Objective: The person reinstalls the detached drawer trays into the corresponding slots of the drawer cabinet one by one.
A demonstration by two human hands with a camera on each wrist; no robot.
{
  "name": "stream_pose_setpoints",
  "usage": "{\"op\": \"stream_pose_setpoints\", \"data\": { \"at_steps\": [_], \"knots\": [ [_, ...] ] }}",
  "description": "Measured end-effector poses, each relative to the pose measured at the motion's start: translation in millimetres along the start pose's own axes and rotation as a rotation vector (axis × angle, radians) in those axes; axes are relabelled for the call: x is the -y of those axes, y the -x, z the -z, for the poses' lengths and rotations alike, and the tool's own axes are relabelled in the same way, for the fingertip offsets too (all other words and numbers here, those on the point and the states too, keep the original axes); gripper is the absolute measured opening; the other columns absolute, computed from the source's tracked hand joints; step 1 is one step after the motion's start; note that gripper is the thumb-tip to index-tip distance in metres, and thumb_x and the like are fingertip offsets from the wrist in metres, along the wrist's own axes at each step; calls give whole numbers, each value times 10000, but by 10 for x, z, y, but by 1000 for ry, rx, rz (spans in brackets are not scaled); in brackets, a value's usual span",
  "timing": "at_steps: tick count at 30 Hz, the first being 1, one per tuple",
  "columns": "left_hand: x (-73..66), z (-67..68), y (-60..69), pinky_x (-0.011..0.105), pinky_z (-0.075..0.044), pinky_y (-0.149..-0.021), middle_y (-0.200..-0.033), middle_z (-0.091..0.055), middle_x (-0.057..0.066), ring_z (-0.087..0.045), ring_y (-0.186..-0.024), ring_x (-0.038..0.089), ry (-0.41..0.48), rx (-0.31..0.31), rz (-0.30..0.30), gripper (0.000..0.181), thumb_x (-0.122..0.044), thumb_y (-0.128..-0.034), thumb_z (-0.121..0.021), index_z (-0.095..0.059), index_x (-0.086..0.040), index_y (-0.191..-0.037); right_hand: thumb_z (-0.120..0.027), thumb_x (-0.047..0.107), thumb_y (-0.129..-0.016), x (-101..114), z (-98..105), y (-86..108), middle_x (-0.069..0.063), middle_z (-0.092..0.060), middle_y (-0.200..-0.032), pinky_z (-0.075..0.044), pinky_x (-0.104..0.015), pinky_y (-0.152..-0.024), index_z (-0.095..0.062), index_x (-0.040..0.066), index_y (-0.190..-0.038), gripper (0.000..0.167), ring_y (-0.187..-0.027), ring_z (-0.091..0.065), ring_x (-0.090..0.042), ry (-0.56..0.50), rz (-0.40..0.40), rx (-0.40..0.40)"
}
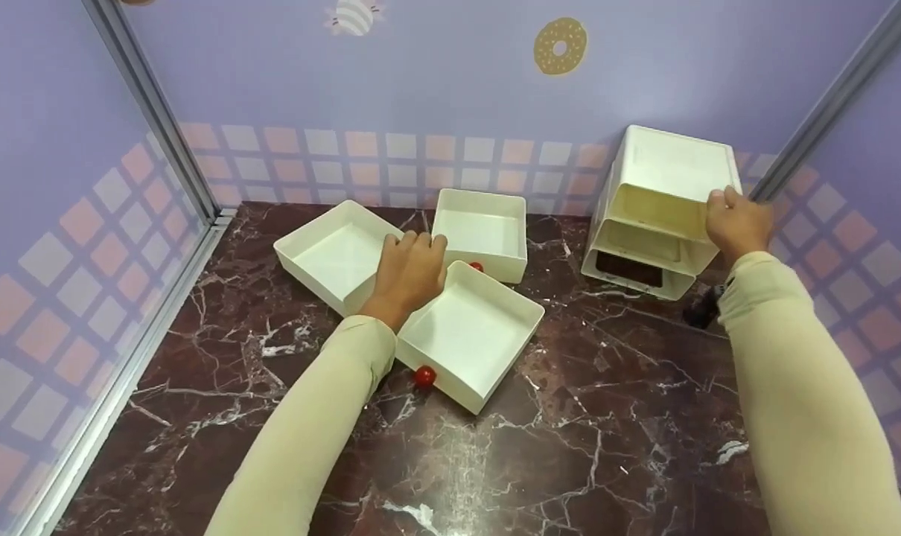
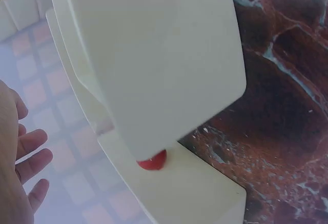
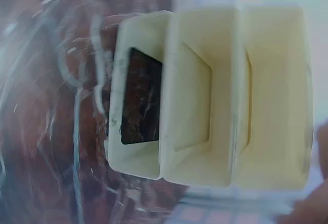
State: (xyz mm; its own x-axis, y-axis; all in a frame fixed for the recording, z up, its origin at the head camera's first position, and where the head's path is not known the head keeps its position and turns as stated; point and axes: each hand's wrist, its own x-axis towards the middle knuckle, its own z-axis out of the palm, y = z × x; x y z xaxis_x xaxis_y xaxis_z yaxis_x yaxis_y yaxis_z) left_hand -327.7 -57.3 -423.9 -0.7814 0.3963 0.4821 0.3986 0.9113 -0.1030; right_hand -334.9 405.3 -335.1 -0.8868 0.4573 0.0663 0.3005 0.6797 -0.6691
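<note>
Three white drawers lie on the dark marble surface, their open tops up: a left drawer (image 1: 339, 257), a back drawer (image 1: 484, 223) and a front drawer (image 1: 469, 327) with a red round knob (image 1: 424, 376). Another red knob (image 1: 475, 266) shows at the back drawer's front. Above the drawers hovers my left hand (image 1: 409, 272); the left wrist view shows its fingers loosely bent, apart from the drawer walls. At right stands a white drawer cabinet (image 1: 681, 164) with three vacant slots. My right hand (image 1: 741, 219) is beside its upper right edge, fingers loosely bent; contact is unclear.
A purple wall (image 1: 450, 82) with a checked border runs behind the drawers, with side panels (image 1: 41, 223) at left and right. Metal corner posts (image 1: 153, 104) frame them. Something dark (image 1: 702, 307) shows beneath my right wrist, too hidden to identify.
</note>
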Motion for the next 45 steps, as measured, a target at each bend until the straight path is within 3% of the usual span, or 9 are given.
{"op": "stream_pose_setpoints", "data": {
  "at_steps": [2,5,9,16,23,31,37,41,45],
  "knots": [
    [-29,-3,4,489,-487,-757,-949,-703,109,-662,-930,335,-1,0,-5,200,-257,-950,-599,-637,-82,-1041,-297,528,-1041,-92,22,-36,-109,-164,-1709,-77,-539,-1294,-222,254,-1625,649,-1581,-28,-414,-74,-48,39],
    [-28,-35,7,503,-476,-768,-950,-706,109,-666,-927,336,12,-30,2,183,-241,-950,-597,-637,-82,-1032,-394,519,-1010,-150,12,-46,-29,-318,-1668,-146,-443,-1297,-365,259,-1582,629,-1575,-156,-334,-164,-100,-15],
    [17,-81,-2,527,-472,-782,-960,-711,121,-673,-929,347,39,-42,25,181,-224,-951,-583,-644,-72,-1027,-459,509,-973,-113,-20,-30,-25,-420,-1621,-219,-469,-1266,-483,262,-1521,602,-1530,-277,-356,-106,-110,-75],
    [21,-41,-34,550,-488,-807,-1017,-702,134,-663,-969,362,115,42,118,242,-227,-970,-548,-655,-62,-1111,-464,395,-952,205,-262,134,-98,-628,-1434,-372,-537,-1138,-692,170,-1325,492,-1340,-520,-404,-13,7,-119],
    [-170,68,-156,552,-494,-854,-1089,-676,117,-646,-1051,351,275,104,165,292,-292,-994,-520,-650,-85,-1154,-461,396,-1015,527,-522,339,-124,-721,-1259,-461,-546,-1037,-789,173,-1151,420,-1197,-612,-395,4,91,-135],
    [-365,157,-364,515,-509,-1006,-1317,-629,95,-611,-1225,309,550,195,187,417,-363,-1050,-469,-602,-112,-1355,-513,292,-998,625,-585,490,-99,-753,-1189,-504,-496,-873,-815,201,-1104,332,-948,-632,-360,57,250,-127],
    [-395,193,-570,406,-269,-1267,-1620,-401,116,-345,-1524,275,836,330,226,586,-406,-1087,-363,-379,-75,-1570,-492,250,-986,662,-591,493,-73,-733,-1245,-395,-349,-657,-753,238,-1233,359,-830,-576,-328,56,302,-58],
    [-417,225,-651,398,-155,-1305,-1710,-222,79,-190,-1587,259,1036,386,310,657,-466,-1092,-298,-208,-113,-1639,-509,272,-995,685,-615,499,-98,-753,-1190,-352,-297,-611,-741,257,-1251,345,-767,-523,-271,46,306,-12],
    [-450,226,-638,403,-118,-1311,-1729,-146,21,-138,-1598,238,1147,454,356,688,-534,-1087,-247,-125,-166,-1656,-511,276,-995,722,-660,515,-95,-747,-1037,-324,-259,-518,-723,288,-1269,346,-604,-407,-163,30,324,53]
  ]
}}
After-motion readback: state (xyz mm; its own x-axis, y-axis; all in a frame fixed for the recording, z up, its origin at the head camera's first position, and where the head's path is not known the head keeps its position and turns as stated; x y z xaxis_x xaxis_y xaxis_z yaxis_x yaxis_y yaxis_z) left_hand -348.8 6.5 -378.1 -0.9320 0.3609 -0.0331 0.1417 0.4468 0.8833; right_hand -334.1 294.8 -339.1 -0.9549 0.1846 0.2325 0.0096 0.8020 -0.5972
